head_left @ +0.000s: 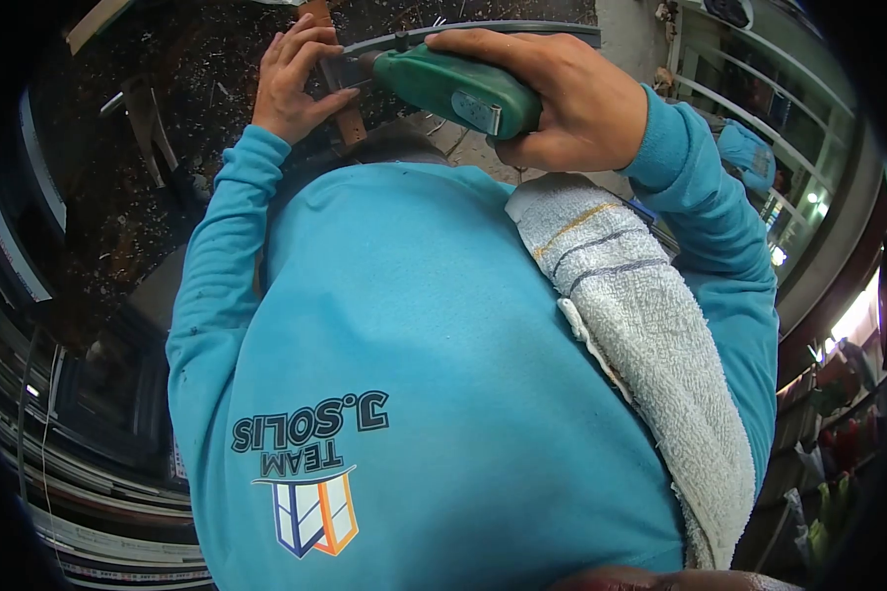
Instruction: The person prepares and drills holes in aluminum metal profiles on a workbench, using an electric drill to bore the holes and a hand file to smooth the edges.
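Observation:
My right hand (577, 103) is wrapped around a green bottle-shaped tool (434, 84), with a silver plate on its side and a dark narrow tip pointing left. My left hand (296, 84) has its fingers stretched out and thumb apart, beside a brown wooden strip (350, 123). The tool's tip lies close to that strip, near my left fingers. Behind the tool runs a long dark grey rail (552, 32). What the tip touches cannot be made out.
A dark worktop (202, 74) strewn with pale chips and bits spreads at the left, with a pliers-like metal tool (148, 123) on it. A white towel (641, 286) hangs over my right shoulder. Long profiles (99, 532) are stacked at the lower left.

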A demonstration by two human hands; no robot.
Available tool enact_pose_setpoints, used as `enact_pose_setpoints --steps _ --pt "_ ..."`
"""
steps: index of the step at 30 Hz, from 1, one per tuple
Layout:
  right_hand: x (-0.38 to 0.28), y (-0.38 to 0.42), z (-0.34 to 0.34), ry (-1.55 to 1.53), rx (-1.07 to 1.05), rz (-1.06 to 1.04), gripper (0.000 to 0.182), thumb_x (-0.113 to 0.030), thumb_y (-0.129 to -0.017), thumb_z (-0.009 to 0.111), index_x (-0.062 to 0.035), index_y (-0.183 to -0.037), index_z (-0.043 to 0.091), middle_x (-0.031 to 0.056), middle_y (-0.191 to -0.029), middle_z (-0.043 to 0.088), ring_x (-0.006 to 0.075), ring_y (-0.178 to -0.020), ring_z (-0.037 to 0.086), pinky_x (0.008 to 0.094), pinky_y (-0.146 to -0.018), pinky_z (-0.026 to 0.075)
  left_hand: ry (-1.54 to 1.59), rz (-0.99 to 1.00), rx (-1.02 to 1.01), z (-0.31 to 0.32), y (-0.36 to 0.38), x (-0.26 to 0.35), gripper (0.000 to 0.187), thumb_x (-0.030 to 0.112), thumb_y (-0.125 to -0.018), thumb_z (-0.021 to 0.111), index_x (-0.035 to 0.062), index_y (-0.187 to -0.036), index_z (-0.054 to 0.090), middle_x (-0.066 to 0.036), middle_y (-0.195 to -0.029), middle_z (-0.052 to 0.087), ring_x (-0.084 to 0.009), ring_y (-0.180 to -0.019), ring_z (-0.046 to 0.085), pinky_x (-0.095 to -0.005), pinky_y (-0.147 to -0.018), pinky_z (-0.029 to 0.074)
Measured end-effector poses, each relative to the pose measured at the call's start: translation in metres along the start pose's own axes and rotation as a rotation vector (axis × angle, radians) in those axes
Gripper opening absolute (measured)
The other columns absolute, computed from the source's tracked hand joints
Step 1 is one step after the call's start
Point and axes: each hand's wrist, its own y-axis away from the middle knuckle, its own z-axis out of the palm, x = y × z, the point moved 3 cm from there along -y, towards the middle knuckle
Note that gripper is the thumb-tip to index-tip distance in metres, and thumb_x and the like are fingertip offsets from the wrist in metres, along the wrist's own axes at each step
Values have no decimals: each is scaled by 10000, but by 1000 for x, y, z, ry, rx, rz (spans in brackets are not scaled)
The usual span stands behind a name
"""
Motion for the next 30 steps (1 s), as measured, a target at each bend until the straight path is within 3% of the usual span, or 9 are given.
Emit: enact_pose_setpoints --steps 4,7,10,11,14,15,21,24,30 --pt "-2 -2 1 3 -9 -4 819 -45 -606 690 -52 -1380 422 233 -1147 613 374 -992 647 435 -930 522 11 6 1 0 2 -3 536 264 -652 842 159 -1118 601 -37 -1297 537 -271 -1380 342 -517 -1144 224" --pt "-5 1 -6 -51 -16 -60 817 -41 -606 665 -38 -1384 420 236 -1177 601 368 -1021 639 425 -948 507 -29 -4 24 -10 -4 11 514 264 -668 837 160 -1117 610 -52 -1267 558 -272 -1327 409 -487 -1121 277" --pt "1 13 -21 -243 -31 -140 812 -33 -603 619 -7 -1388 413 229 -1235 573 360 -1078 616 413 -976 481 122 -83 -6 -33 -4 26 474 220 -699 818 142 -1123 621 -72 -1182 606 -278 -1213 505 -441 -1070 341" --pt "8 18 -23 -332 -29 -170 811 -35 -602 603 4 -1389 410 227 -1260 558 358 -1102 603 413 -986 471 190 -20 -38 -43 -6 29 360 163 -779 770 100 -1106 633 -55 -1064 648 -200 -1019 600 -345 -927 451" --pt "21 26 -30 -454 17 -261 847 -68 -571 601 -14 -1395 412 222 -1264 559 369 -1125 588 452 -1009 457 930 -399 -120 -43 10 19 260 150 -853 715 59 -1082 634 -20 -993 651 -103 -910 605 -248 -786 478" --pt "24 30 -30 -467 31 -268 852 -72 -564 595 -7 -1393 412 224 -1274 551 372 -1134 582 453 -1016 452 966 -392 -126 -47 9 20 188 148 -899 668 38 -1048 633 8 -952 630 -33 -844 566 -180 -701 458" --pt "33 45 -20 -571 45 -245 946 -112 -465 609 1 -1386 424 234 -1297 532 375 -1142 577 455 -1039 426 1003 -430 -289 -71 7 26 150 156 -930 612 32 -1013 625 9 -881 613 -45 -813 559 -209 -747 469" --pt "30 46 -16 -582 69 -262 935 -106 -479 605 -2 -1390 420 234 -1294 534 373 -1133 584 454 -1032 433 1021 -364 -311 -74 5 25 184 195 -928 619 31 -1009 636 -15 -877 630 -74 -816 579 -237 -763 482" --pt "26 48 -13 -605 103 -224 928 -112 -499 624 9 -1393 410 234 -1300 529 367 -1150 573 447 -1032 432 1115 -416 -346 -73 4 24 265 263 -951 574 23 -1033 649 -61 -905 664 -133 -841 613 -281 -793 504"
